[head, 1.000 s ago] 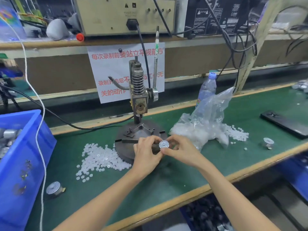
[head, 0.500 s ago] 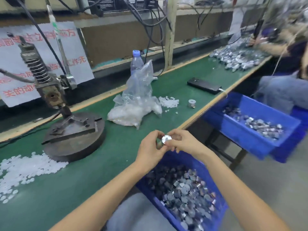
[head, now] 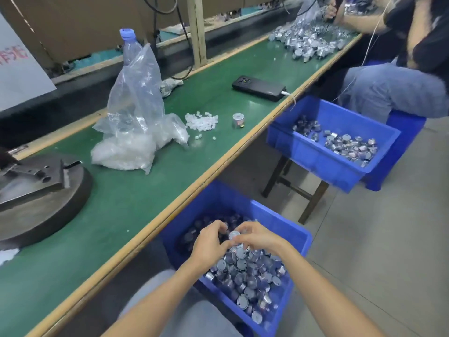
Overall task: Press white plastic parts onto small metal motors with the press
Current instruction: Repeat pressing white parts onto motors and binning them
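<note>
Both hands hover low over a blue bin (head: 295, 233) full of small metal motors (head: 245, 273), beside the bench edge. A single round metal motor (head: 234, 235) sits between the fingertips of my left hand (head: 211, 242) and my right hand (head: 257, 236), just above the pile. The press's round dark base (head: 41, 193) lies at the far left of the green bench; its upper part is out of view. A clear bag of white plastic parts (head: 132, 132) stands on the bench, with a small loose heap of white parts (head: 201, 121) next to it.
One lone motor (head: 237, 119) stands on the bench near its front edge. A black phone (head: 258, 87) on a cable and a water bottle (head: 130, 45) lie further back. A second blue bin (head: 332, 139) sits on a stool; another person (head: 401, 69) sits at the right.
The view swung right from the press to the bins. Both hands carried the motor off the press base, across the bench edge and down onto the bin's pile.
</note>
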`<state>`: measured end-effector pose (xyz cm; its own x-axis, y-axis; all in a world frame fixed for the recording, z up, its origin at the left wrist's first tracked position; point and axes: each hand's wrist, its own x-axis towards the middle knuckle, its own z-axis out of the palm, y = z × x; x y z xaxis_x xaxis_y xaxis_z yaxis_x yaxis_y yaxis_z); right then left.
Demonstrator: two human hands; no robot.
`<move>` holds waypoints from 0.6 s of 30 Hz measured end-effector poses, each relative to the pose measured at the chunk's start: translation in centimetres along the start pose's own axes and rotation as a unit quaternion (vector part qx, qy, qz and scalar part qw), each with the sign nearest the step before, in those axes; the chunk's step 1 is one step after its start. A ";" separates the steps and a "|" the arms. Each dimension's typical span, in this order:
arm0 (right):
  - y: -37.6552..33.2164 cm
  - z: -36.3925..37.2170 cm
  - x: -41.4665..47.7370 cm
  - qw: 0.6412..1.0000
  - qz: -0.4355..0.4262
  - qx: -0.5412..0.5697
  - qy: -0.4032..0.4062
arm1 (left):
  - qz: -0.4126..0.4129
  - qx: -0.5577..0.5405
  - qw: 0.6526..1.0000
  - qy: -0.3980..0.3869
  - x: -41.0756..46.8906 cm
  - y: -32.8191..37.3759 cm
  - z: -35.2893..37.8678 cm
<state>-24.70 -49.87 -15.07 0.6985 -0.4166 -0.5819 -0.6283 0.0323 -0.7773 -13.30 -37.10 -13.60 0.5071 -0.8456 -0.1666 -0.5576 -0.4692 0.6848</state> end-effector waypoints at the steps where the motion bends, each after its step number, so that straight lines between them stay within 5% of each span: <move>1: 0.9 0.2 0.7 1.000 0.014 -0.011 0.008 | -0.007 0.006 1.000 -0.003 0.2 -0.4 0.3; 8: 5.8 1.3 4.6 0.993 0.096 -0.051 0.046 | -0.024 0.012 0.999 -0.021 1.2 -2.0 0.0; 18: 5.2 -0.8 4.8 0.992 0.065 -0.007 0.105 | -0.031 -0.005 0.999 -0.027 1.3 -2.2 -1.3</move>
<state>-24.90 -52.44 -21.68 0.5256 -0.5893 -0.6136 -0.7138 0.0869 -0.6949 -10.57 -36.84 -14.45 0.5040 -0.8276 -0.2471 -0.5187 -0.5188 0.6796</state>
